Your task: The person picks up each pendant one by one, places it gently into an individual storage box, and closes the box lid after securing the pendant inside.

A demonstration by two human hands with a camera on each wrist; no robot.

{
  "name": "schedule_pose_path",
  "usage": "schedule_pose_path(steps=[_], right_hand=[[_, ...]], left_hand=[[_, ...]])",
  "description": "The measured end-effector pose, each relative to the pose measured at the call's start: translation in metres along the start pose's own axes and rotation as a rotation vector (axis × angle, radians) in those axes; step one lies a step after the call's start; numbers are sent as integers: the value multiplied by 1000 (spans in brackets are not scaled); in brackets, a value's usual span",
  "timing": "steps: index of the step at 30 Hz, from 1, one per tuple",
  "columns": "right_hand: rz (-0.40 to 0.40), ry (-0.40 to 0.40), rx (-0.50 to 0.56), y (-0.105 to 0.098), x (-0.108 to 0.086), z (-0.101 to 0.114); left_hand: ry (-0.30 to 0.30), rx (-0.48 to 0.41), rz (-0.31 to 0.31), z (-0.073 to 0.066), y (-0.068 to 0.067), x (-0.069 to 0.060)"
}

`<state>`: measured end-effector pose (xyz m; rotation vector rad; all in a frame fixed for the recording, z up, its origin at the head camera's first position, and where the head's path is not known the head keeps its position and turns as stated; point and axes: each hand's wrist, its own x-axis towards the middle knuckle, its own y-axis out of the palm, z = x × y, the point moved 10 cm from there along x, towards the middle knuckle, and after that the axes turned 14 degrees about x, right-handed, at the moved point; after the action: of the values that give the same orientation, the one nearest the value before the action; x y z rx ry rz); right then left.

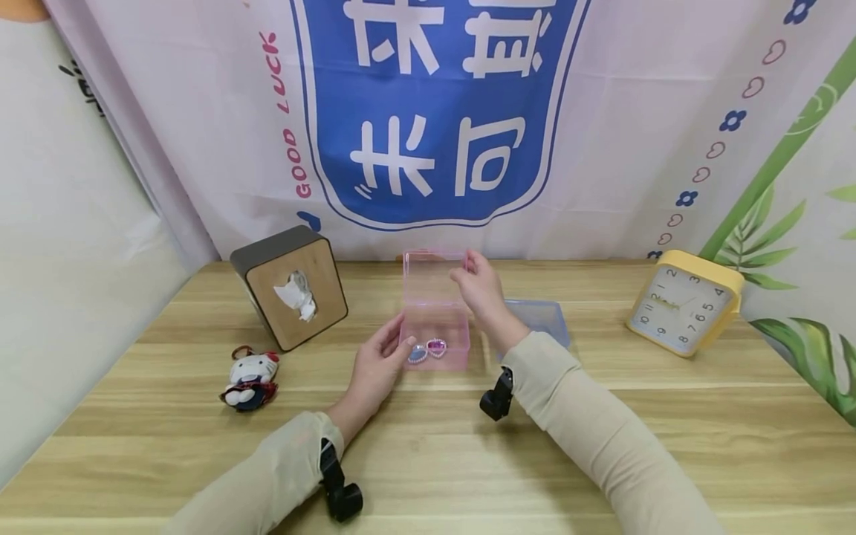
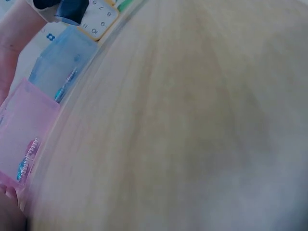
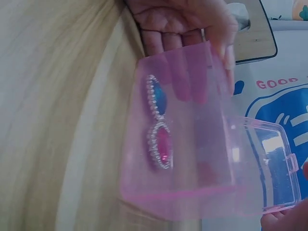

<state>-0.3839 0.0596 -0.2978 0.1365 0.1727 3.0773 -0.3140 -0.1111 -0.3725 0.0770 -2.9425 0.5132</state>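
Note:
A clear pink plastic box (image 1: 449, 361) stands on the table with its hinged lid (image 1: 435, 279) raised upright at the back. Two jewelled ornaments with beaded rims, one blue (image 1: 417, 354) and one pink (image 1: 437, 347), lie inside, close together. My left hand (image 1: 380, 364) grips the box's left side; the right wrist view shows its fingers spread along the wall. At the lid's upper right edge, my right hand (image 1: 483, 288) pinches the rim between thumb and fingers. A clear blue box (image 1: 545, 319) sits to the right, partly hidden behind my right forearm.
A tissue box (image 1: 294, 290) with a wooden face stands at the back left, and a plush cat keychain (image 1: 250, 380) lies before it. A yellow clock (image 1: 685, 303) stands at the right. A printed cloth (image 1: 602, 148) hangs behind the table (image 1: 428, 461).

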Motion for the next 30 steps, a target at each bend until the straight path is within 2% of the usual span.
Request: schedule_pose_path(steps=[6,14,20,30], right_hand=[[6,-11,63,-1,-4,7],[10,-38,121,-4,-20,10],[11,-52,182,-8,-31,10],[-32,-82,302,-15,-50,3]], left_hand=[[7,12,1,-2,0,0],[-1,31,4,2,1,0],[-2,42,5,-1,1,0],[-7,50,-6,1,1,-1]])
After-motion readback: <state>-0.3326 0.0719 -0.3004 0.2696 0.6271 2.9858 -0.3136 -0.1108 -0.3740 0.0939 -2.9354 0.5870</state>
